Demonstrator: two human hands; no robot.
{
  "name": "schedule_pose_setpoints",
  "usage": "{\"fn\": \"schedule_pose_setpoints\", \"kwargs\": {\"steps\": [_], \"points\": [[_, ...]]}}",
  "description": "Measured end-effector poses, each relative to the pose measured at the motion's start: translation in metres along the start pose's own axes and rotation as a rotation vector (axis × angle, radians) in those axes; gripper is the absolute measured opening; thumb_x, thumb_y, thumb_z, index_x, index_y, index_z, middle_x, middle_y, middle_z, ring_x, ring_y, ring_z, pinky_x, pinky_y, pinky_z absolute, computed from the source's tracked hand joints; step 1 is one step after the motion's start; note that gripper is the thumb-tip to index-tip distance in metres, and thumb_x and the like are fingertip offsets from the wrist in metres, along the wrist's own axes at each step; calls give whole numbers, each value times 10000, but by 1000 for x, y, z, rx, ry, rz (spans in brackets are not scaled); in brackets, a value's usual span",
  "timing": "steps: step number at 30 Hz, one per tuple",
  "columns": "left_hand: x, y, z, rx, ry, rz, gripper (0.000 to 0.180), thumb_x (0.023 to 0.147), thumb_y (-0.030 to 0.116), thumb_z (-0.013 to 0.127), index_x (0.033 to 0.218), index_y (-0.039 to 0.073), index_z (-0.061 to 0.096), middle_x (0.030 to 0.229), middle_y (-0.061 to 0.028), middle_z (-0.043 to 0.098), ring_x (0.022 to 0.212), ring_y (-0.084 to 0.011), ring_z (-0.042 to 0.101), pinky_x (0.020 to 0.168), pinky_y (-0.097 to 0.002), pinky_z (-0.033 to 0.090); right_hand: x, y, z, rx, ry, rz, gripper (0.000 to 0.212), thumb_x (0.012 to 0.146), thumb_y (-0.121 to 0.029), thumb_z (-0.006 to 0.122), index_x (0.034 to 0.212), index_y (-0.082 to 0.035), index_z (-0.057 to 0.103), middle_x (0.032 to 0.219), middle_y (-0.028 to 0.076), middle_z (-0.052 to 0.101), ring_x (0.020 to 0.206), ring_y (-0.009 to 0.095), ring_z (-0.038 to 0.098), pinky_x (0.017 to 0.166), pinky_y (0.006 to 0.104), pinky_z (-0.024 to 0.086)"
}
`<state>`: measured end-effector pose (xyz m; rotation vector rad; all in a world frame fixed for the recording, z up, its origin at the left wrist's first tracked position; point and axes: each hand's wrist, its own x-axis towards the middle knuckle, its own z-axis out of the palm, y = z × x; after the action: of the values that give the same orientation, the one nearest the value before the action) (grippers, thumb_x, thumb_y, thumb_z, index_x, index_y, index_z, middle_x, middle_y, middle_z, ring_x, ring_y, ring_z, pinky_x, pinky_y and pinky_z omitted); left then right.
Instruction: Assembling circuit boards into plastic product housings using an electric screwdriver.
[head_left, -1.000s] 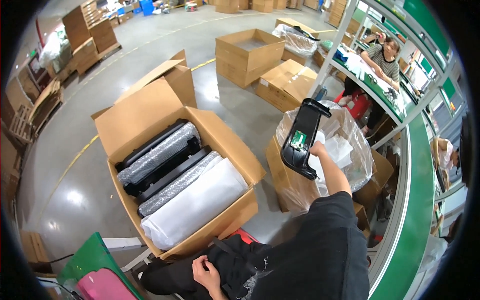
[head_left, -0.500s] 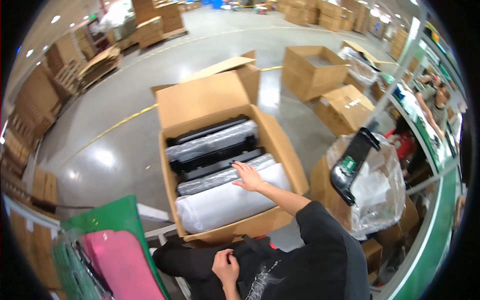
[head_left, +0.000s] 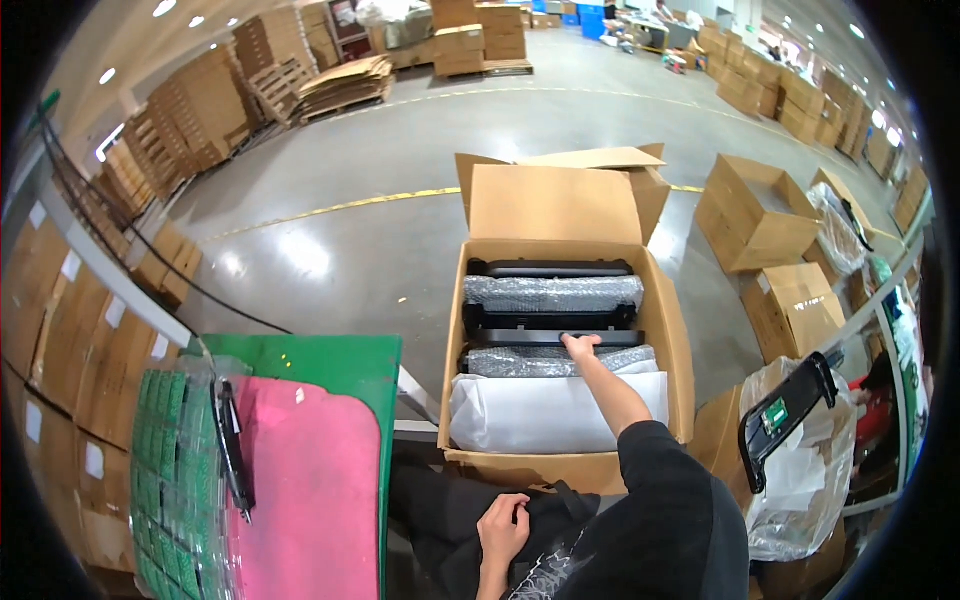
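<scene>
The open cardboard box (head_left: 565,330) stands on the grey floor (head_left: 380,180) straight ahead of the person, its flaps up at the far side, and it is packed with flat black parts standing on edge in a row. A white-wrapped part (head_left: 555,410) fills the near end of the box, against the near wall. Beyond it come a part in bubble wrap (head_left: 500,362), then an unwrapped black part (head_left: 530,325), then another in bubble wrap (head_left: 553,292), and a last black one (head_left: 550,268) against the far wall. A pink pad (head_left: 290,490) lies on a green board (head_left: 340,360) at the person's left, with a tray of green pieces (head_left: 165,470) along its left edge. At the right, a clear plastic bag (head_left: 810,480) sits in a low carton, and a long black part (head_left: 785,415) leans out of it. More cardboard cartons (head_left: 760,210) stand farther right. The right hand (head_left: 580,347) reaches into the box with its fingers curled over the top edge of the unwrapped black part near the middle; how firmly it grips cannot be told. The left hand (head_left: 503,530) rests half-closed on dark clothing at the lap, clamped on nothing.
</scene>
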<state>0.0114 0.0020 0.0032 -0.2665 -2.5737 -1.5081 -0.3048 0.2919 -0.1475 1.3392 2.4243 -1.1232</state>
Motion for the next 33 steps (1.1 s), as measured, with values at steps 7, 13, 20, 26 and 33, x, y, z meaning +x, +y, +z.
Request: {"fn": "schedule_pose_setpoints", "kwargs": {"steps": [7, 13, 20, 26, 33], "points": [[-5, 1, -3, 14, 2, 27, 114, 818, 11, 623, 910, 65, 663, 877, -83, 673, 810, -270, 682, 713, -351, 548, -42, -9, -3, -640, 179, -506, 594, 705, -298, 801, 1231, -172, 556, 1399, 122, 389, 1332, 323, 336, 1085, 481, 305], [-9, 2, -1, -35, 38, 16, 122, 821, 7, 622, 918, 65, 667, 880, -86, 672, 811, -278, 684, 714, -354, 551, -20, -18, -46, -794, -248, -698, 651, 716, -441, 806, 1243, -114, 608, 1185, 150, 678, 1138, 316, 625, 976, 444, 449], [-15, 1, -3, -9, 83, 37, 128, 833, 31, 629, 951, 75, 653, 913, -77, 652, 865, -278, 671, 726, -373, 548, -119, -95, -176, -505, -258, -1156, 606, 694, -532, 796, 945, 12, 703, 892, 210, 705, 829, 341, 675, 786, 425, 525], [29, 82, -34, -24, -12, 177, 759, 736, 153, 818, 1368, 40, 415, 1355, -226, 480, 1227, -393, 515, 1019, -430, 451, -297, -144, -276, 316, -677, -856, 378, 964, -343, 642, 1029, 29, 631, 791, 63, 672, 679, 116, 647, 606, 246, 529], [-38, 109, -104, -303, 658, 259, 828, 734, 66, 771, 1434, -50, 345, 1421, -218, 461, 1341, -326, 458, 1124, -390, 355, -440, -181, -254, 55, -1144, -1584, 888, 856, -328, 739, 1505, -9, 223, 1474, 206, 369, 1329, 324, 428, 970, 445, 486]]}}
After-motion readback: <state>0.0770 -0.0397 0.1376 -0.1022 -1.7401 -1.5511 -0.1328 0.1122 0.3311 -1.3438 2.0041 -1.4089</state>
